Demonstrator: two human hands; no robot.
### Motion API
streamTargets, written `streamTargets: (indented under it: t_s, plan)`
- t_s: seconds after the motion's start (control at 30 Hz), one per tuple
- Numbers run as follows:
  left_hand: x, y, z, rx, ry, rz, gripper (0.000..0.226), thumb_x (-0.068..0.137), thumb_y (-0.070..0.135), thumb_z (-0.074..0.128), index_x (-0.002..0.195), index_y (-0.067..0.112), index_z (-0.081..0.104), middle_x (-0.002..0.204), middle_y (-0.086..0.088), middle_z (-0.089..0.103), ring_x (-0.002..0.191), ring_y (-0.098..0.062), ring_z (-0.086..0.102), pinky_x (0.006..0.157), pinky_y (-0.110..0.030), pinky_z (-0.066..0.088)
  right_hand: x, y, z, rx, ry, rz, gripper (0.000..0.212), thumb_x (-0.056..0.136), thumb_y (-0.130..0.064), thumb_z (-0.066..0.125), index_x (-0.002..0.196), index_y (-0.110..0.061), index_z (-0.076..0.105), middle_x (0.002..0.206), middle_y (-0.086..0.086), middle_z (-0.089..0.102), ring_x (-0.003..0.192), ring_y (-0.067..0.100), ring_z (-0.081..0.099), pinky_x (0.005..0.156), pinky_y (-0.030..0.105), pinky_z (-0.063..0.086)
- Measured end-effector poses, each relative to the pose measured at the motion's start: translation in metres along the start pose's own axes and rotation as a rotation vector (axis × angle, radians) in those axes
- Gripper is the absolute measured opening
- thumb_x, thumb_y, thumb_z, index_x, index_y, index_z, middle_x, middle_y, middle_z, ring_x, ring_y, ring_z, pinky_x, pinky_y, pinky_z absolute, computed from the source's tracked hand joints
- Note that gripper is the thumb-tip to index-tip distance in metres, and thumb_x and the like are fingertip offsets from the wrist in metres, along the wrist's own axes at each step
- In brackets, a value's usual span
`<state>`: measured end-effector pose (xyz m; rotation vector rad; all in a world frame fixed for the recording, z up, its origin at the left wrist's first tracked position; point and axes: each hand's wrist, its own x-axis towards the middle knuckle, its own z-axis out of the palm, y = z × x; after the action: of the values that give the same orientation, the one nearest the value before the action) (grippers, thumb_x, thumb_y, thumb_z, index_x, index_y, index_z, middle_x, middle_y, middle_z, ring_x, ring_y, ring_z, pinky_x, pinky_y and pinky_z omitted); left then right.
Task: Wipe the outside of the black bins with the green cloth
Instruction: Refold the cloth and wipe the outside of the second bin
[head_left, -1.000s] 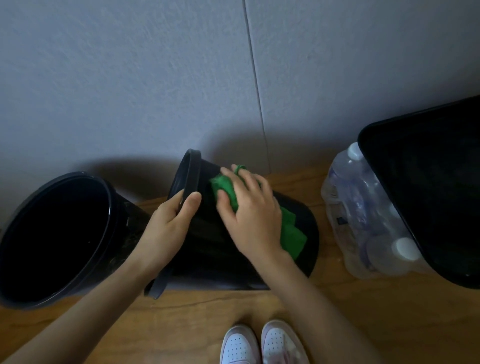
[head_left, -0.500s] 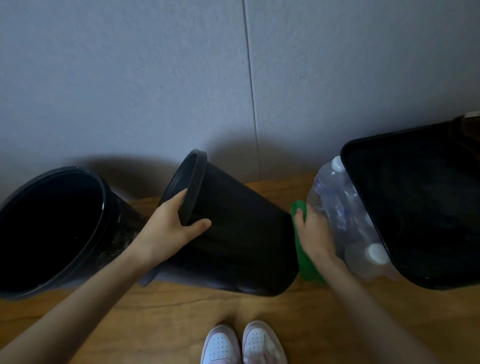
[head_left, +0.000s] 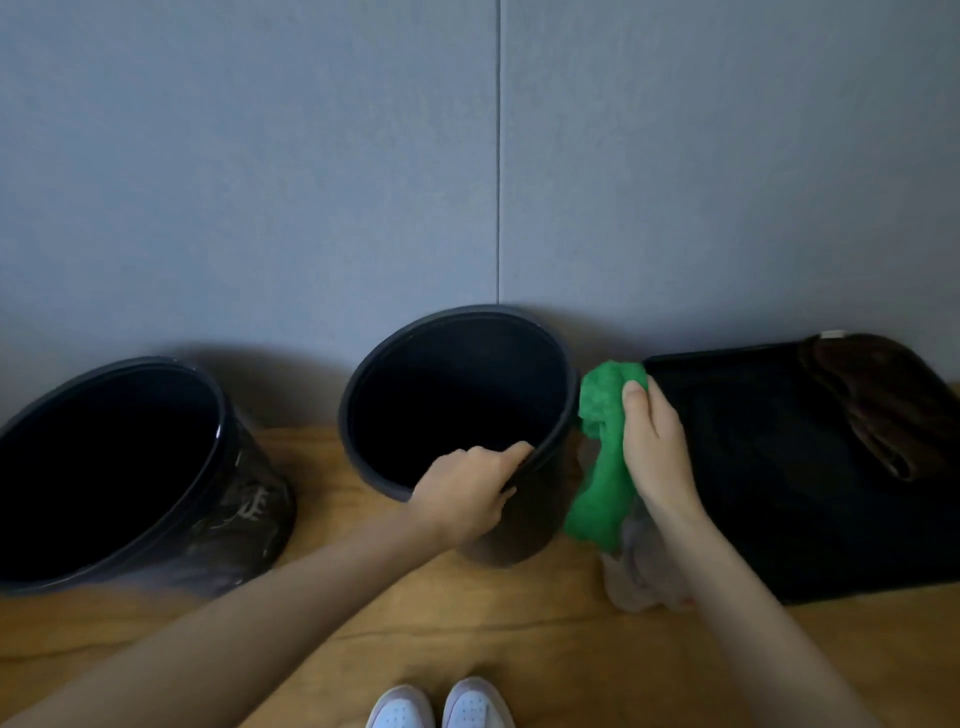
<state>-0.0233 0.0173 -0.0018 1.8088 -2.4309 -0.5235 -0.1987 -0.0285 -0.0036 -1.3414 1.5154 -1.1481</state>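
A: The left grip (head_left: 467, 491) has its fingers curled over the near rim of the middle round black plastic bin (head_left: 530, 535) and holds it upright on the wooden floor (head_left: 467, 623). And the other one?

B: The right grip (head_left: 652, 447) pinches the bunched green cloth (head_left: 602, 415) between thumb and fingers. It presses the cloth on the right outer side of this bin, just under the rim. The cloth hangs down in the gap between this bin and the large black rectangular bin (head_left: 769, 467).

A: So which step is it?

B: I think it is the wiping of the right outer wall of the middle bin. The wider round black bin (head_left: 249, 514) at the left leans, apart from both hands. I cannot tell if it is wiped.

A: What does the next move need?

B: In my judgement, a firm stroke down the wall, with the left grip steadying the rim against the push. The gap is narrow, and a pale blurred bundle (head_left: 639, 577) lies under the right wrist, so the cloth may catch there.
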Motion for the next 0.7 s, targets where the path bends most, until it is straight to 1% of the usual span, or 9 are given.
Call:
streamTargets:
  t_s: [0.07, 0.2, 0.3, 0.37, 0.43, 0.5, 0.6, 0.63, 0.7]
  plan:
    - [0.004, 0.005, 0.010, 0.095, 0.001, -0.005, 0.036, 0.094, 0.020, 0.042, 0.130, 0.024, 0.036, 0.102, -0.009, 0.066, 0.091, -0.034, 0.065, 0.075, -0.043, 0.054, -0.003, -0.001, -0.005, -0.018, 0.019, -0.034, 0.023, 0.100, -0.017, 0.034, 0.103, -0.017, 0.057, 0.089, -0.003, 0.059, 0.080, 0.006, 0.055, 0.066, 0.017, 0.037]
    - [0.008, 0.009, 0.026, 0.183, 0.000, -0.030, 0.046, 0.094, 0.013, 0.040, 0.137, 0.023, 0.028, 0.101, -0.010, 0.066, 0.088, -0.035, 0.064, 0.065, -0.039, 0.046, -0.010, 0.000, -0.012, 0.019, 0.104, -0.030, 0.022, 0.100, -0.015, 0.034, 0.099, -0.018, 0.056, 0.083, -0.010, 0.058, 0.077, 0.000, 0.054, 0.071, 0.018, 0.037]
    - [0.014, 0.014, 0.035, 0.250, -0.043, -0.028, 0.057, 0.093, 0.007, 0.040, 0.145, 0.021, 0.020, 0.106, -0.012, 0.065, 0.091, -0.036, 0.064, 0.062, -0.038, 0.040, -0.010, -0.010, -0.017, 0.170, 0.188, 0.056, 0.025, 0.100, -0.018, 0.033, 0.099, -0.018, 0.058, 0.086, -0.009, 0.060, 0.080, 0.003, 0.056, 0.073, 0.023, 0.044]
    - [0.018, 0.015, 0.042, 0.264, -0.069, -0.006, 0.056, 0.094, 0.010, 0.040, 0.145, 0.021, 0.019, 0.106, -0.012, 0.066, 0.092, -0.035, 0.064, 0.062, -0.037, 0.040, -0.007, -0.019, -0.020, 0.340, 0.224, 0.145, 0.027, 0.099, -0.022, 0.035, 0.091, -0.020, 0.061, 0.084, -0.004, 0.063, 0.078, 0.007, 0.059, 0.072, 0.024, 0.047]
    - [0.021, 0.015, 0.052, 0.243, -0.102, 0.008, 0.051, 0.098, 0.019, 0.039, 0.145, 0.023, 0.020, 0.105, -0.011, 0.067, 0.089, -0.033, 0.066, 0.060, -0.037, 0.041, -0.006, -0.026, -0.021, 0.468, 0.206, 0.259, 0.027, 0.096, -0.028, 0.040, 0.085, -0.019, 0.062, 0.078, 0.000, 0.065, 0.073, 0.014, 0.061, 0.067, 0.028, 0.049]
    - [0.023, 0.015, 0.054, 0.189, -0.147, -0.026, 0.051, 0.098, 0.027, 0.041, 0.144, 0.022, 0.020, 0.106, -0.011, 0.066, 0.090, -0.032, 0.066, 0.061, -0.037, 0.043, -0.007, -0.033, -0.021, 0.529, 0.162, 0.327, 0.030, 0.093, -0.035, 0.045, 0.081, -0.014, 0.064, 0.063, 0.002, 0.065, 0.060, 0.018, 0.062, 0.056, 0.027, 0.051]
    - [0.023, 0.010, 0.040, -0.125, -0.196, -0.051, 0.059, 0.094, 0.041, 0.045, 0.145, 0.019, 0.024, 0.120, -0.011, 0.062, 0.104, -0.030, 0.062, 0.081, -0.040, 0.051, -0.013, -0.040, -0.018, 0.593, 0.115, 0.376, 0.035, 0.089, -0.039, 0.048, 0.075, -0.011, 0.065, 0.053, 0.005, 0.064, 0.047, 0.019, 0.061, 0.047, 0.025, 0.051]
    - [0.020, 0.010, 0.030, -0.303, -0.157, -0.048, 0.056, 0.094, 0.038, 0.046, 0.143, 0.018, 0.030, 0.126, -0.010, 0.060, 0.110, -0.027, 0.060, 0.089, -0.038, 0.049, -0.015, -0.043, -0.017, 0.615, 0.098, 0.383, 0.036, 0.088, -0.041, 0.049, 0.073, -0.011, 0.065, 0.053, 0.006, 0.064, 0.047, 0.019, 0.061, 0.047, 0.024, 0.050]
    - [0.012, 0.015, 0.007, -0.729, -0.034, -0.110, 0.039, 0.094, 0.017, 0.042, 0.132, 0.016, 0.046, 0.127, -0.008, 0.060, 0.113, -0.021, 0.057, 0.095, -0.033, 0.046, -0.020, -0.048, -0.010, 0.717, 0.014, 0.395, 0.041, 0.086, -0.046, 0.048, 0.069, -0.012, 0.065, 0.054, 0.006, 0.062, 0.049, 0.019, 0.059, 0.048, 0.023, 0.049]
